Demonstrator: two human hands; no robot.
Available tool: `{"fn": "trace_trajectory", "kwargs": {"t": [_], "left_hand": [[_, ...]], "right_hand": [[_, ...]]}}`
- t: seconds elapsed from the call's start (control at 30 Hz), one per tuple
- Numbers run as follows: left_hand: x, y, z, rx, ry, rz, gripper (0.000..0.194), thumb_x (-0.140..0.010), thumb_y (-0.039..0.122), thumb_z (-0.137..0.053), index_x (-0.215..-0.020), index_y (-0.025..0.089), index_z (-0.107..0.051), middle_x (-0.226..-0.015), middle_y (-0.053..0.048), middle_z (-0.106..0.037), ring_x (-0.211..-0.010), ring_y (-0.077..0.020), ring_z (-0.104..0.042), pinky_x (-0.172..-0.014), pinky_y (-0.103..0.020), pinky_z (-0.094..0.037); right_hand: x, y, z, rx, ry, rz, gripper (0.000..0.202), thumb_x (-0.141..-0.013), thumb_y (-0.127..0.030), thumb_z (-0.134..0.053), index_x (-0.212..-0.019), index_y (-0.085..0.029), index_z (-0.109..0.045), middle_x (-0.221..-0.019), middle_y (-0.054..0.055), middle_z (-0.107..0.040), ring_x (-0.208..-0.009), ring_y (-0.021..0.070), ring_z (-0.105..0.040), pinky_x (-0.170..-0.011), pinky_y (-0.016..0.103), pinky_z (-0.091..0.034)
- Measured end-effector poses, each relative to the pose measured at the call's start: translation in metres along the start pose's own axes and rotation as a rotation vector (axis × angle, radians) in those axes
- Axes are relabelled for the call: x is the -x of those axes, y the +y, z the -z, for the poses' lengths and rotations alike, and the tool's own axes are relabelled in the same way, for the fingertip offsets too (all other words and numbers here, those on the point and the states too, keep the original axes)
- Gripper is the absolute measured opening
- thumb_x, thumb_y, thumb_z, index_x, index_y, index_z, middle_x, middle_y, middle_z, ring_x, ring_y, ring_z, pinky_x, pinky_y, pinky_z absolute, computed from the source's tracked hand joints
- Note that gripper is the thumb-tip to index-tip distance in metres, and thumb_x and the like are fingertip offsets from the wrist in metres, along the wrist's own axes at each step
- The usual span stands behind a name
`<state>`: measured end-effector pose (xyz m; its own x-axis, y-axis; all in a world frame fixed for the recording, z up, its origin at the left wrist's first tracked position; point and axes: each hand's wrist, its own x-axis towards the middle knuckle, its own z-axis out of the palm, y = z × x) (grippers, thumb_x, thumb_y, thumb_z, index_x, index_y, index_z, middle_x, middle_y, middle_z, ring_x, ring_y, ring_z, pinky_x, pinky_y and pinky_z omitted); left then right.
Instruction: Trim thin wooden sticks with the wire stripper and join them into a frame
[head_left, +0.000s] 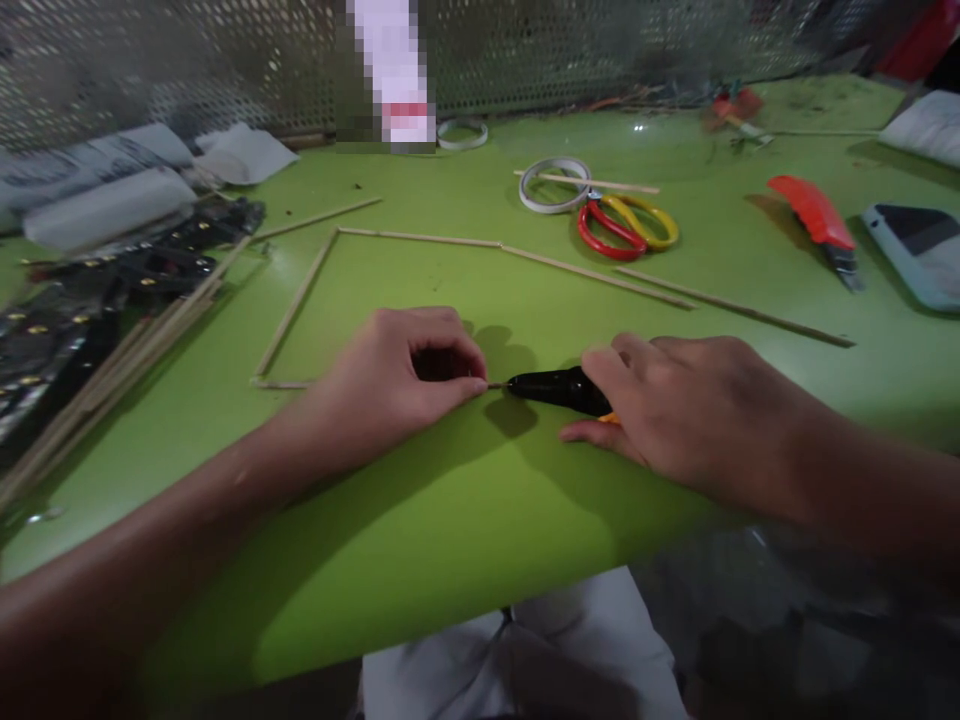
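Observation:
My left hand (412,365) pinches the end of a thin wooden stick between thumb and fingertips, just above the green table. This stick (281,385) is the near side of a bent outline of sticks; its middle is hidden under the hand. A left-side stick (296,305) and two far sticks (420,238) (596,277) join it end to end. In my right hand (675,400) is a black glue gun (547,388) with a bit of orange showing below. Its tapered nozzle points left and meets the stick's tip.
Loose sticks (735,305) lie right of the outline, and a bundle (142,350) lies left. Behind are a tape roll (555,186) and red-and-yellow scissors (626,225). An orange cutter (814,220) and a phone (915,250) are at right. A perforated panel (225,70) bounds the back.

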<state>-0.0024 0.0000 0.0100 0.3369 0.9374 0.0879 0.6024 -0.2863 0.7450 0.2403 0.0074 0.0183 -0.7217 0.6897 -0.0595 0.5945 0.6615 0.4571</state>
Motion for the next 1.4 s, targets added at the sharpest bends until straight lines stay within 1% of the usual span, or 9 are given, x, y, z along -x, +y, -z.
{"fn": "trace_trajectory", "kwargs": {"t": [0.3, 0.7, 0.77, 0.93, 1.1, 1.2, 1.4], "left_hand": [[0.000, -0.002, 0.000, -0.003, 0.015, -0.037, 0.008, -0.077, 0.014, -0.068, -0.072, 0.019, -0.071, -0.073, 0.001, -0.065, -0.067, -0.0120, -0.059, -0.059, -0.024, -0.041], [0.001, -0.004, -0.004, -0.023, 0.046, -0.076, 0.006, -0.078, 0.016, -0.067, -0.074, 0.018, -0.070, -0.076, 0.000, -0.065, -0.069, -0.0126, -0.059, -0.064, -0.025, -0.043], [0.001, -0.004, -0.004, -0.022, 0.041, -0.074, 0.006, -0.078, 0.016, -0.067, -0.074, 0.018, -0.070, -0.076, 0.000, -0.065, -0.069, -0.0124, -0.058, -0.064, -0.025, -0.042], [0.000, -0.004, -0.003, -0.022, 0.028, -0.056, 0.005, -0.078, 0.017, -0.067, -0.075, 0.016, -0.070, -0.076, -0.001, -0.064, -0.070, -0.0130, -0.058, -0.064, -0.026, -0.043], [-0.001, -0.003, -0.004, -0.017, 0.031, -0.049, 0.007, -0.078, 0.020, -0.067, -0.074, 0.016, -0.070, -0.075, -0.002, -0.063, -0.069, -0.0133, -0.058, -0.063, -0.026, -0.042], [-0.001, -0.002, -0.004, -0.018, 0.015, -0.032, 0.007, -0.079, 0.020, -0.066, -0.073, 0.016, -0.069, -0.075, -0.002, -0.063, -0.070, -0.0134, -0.058, -0.063, -0.026, -0.042], [-0.002, -0.004, -0.003, -0.003, 0.017, -0.063, 0.008, -0.078, 0.024, -0.068, -0.073, 0.017, -0.068, -0.075, -0.003, -0.064, -0.071, -0.0151, -0.058, -0.065, -0.028, -0.043]], "right_hand": [[0.000, 0.000, -0.001, -0.037, 0.003, -0.004, 0.057, -0.097, -0.059, -0.028, -0.110, -0.012, -0.058, -0.075, 0.012, -0.066, -0.056, 0.0202, -0.055, -0.049, 0.030, -0.016], [-0.002, 0.000, 0.003, -0.002, -0.048, 0.032, 0.056, -0.098, -0.058, -0.026, -0.109, -0.012, -0.057, -0.075, 0.012, -0.064, -0.056, 0.0191, -0.055, -0.049, 0.029, -0.014], [-0.001, 0.001, 0.002, 0.008, -0.019, 0.050, 0.057, -0.099, -0.057, -0.023, -0.108, -0.012, -0.057, -0.075, 0.012, -0.064, -0.056, 0.0188, -0.055, -0.049, 0.030, -0.014], [0.001, 0.004, -0.007, 0.030, 0.097, 0.105, 0.058, -0.100, -0.055, -0.015, -0.104, -0.014, -0.056, -0.070, 0.010, -0.062, -0.054, 0.0184, -0.054, -0.049, 0.031, -0.013], [-0.001, 0.005, -0.009, 0.018, 0.150, 0.115, 0.054, -0.101, -0.053, -0.018, -0.104, -0.015, -0.056, -0.069, 0.009, -0.063, -0.054, 0.0185, -0.053, -0.049, 0.031, -0.013], [-0.003, 0.004, -0.006, 0.009, 0.131, 0.107, 0.053, -0.101, -0.052, -0.020, -0.103, -0.015, -0.058, -0.069, 0.009, -0.064, -0.054, 0.0185, -0.053, -0.048, 0.031, -0.013], [-0.008, 0.002, 0.004, -0.048, 0.050, 0.102, 0.046, -0.101, -0.047, -0.026, -0.104, -0.015, -0.059, -0.072, 0.011, -0.067, -0.057, 0.0196, -0.056, -0.048, 0.031, -0.014]]}}
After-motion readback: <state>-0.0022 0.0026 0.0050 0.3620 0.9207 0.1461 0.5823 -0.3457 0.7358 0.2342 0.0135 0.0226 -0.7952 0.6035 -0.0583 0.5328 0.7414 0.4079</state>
